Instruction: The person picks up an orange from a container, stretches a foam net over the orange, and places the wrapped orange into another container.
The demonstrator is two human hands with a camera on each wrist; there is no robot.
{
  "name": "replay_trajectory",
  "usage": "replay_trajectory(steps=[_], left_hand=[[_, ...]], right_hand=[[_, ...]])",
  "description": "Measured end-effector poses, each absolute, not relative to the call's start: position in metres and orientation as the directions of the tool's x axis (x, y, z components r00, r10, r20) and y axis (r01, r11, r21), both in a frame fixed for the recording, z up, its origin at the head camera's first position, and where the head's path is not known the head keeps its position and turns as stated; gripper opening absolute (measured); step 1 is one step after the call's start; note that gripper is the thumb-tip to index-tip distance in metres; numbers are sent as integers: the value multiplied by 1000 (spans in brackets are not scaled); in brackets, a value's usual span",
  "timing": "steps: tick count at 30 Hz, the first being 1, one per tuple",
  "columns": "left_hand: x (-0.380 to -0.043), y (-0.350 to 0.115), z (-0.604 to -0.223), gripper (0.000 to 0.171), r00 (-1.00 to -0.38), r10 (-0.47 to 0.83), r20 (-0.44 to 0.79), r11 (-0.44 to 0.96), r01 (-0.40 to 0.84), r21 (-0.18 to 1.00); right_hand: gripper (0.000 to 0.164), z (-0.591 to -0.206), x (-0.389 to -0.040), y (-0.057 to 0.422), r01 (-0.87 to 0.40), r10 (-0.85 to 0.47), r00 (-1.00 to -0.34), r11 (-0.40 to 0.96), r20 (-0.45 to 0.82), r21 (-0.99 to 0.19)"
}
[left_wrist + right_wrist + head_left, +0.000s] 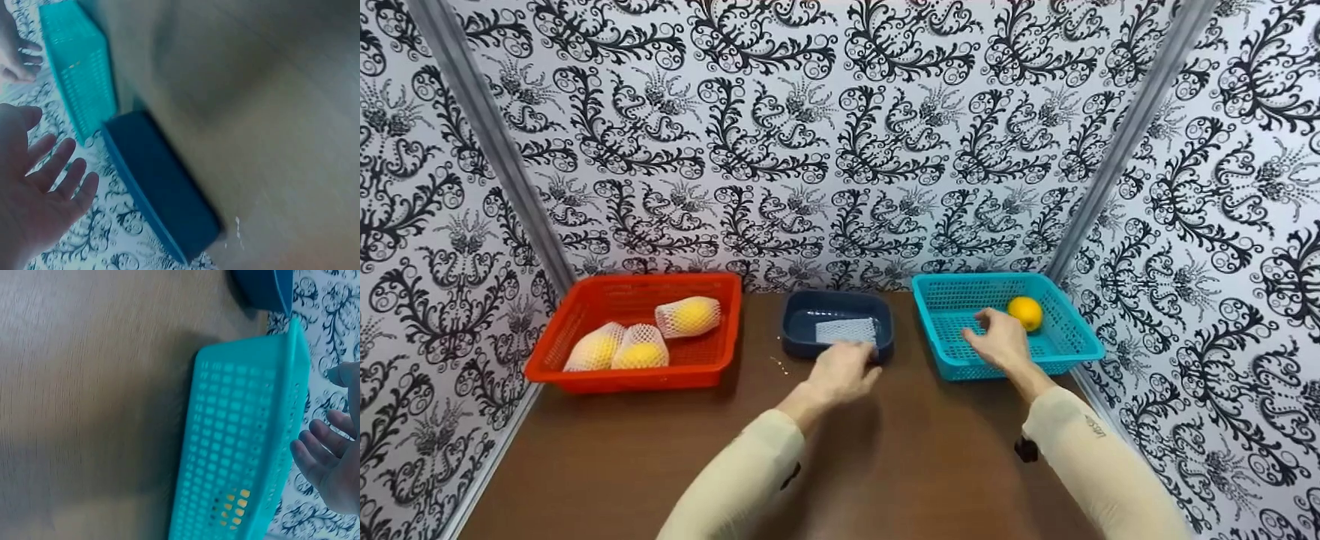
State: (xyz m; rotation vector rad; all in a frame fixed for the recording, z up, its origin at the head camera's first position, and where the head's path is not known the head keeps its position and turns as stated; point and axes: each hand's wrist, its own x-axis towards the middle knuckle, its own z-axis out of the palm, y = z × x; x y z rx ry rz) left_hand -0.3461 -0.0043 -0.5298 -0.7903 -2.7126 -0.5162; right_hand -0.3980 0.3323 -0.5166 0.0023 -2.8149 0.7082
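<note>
My left hand [838,373] hovers over the near edge of a small dark blue tray [795,330], its fingers loosely spread and empty in the left wrist view. White foam net sleeves [846,331] lie inside that tray. Over the turquoise basket [952,281] is my right hand [1001,341], thumb apart from relaxed fingers and nothing between them. A bare yellow-orange round fruit [1025,312] sits in this basket, just beyond the right hand. Through the basket's holes, some of the fruit [236,509] shows in the right wrist view.
At the left stands a red basket [660,377] with three yellow fruits in white foam nets [688,317]. Small pale scraps [780,365] lie on the brown table [915,465] near the blue tray. Patterned walls [840,150] enclose the back and sides.
</note>
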Motion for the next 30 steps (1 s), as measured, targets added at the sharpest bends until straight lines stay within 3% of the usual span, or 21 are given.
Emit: replay_trajectory(steps=[11, 19, 30], left_hand=[[-367, 61, -544, 39, -781, 503, 370, 828, 558, 53], [-375, 110, -537, 36, -775, 528, 348, 823, 568, 16], [-383, 143, -560, 32, -712, 565, 416, 805, 586, -91]], right_hand=[[56, -527, -429, 372, 106, 195, -961, 914, 194, -392], [52, -523, -448, 410, 84, 167, -954, 945, 247, -316], [67, -532, -465, 444, 193, 248, -955, 937, 165, -292]])
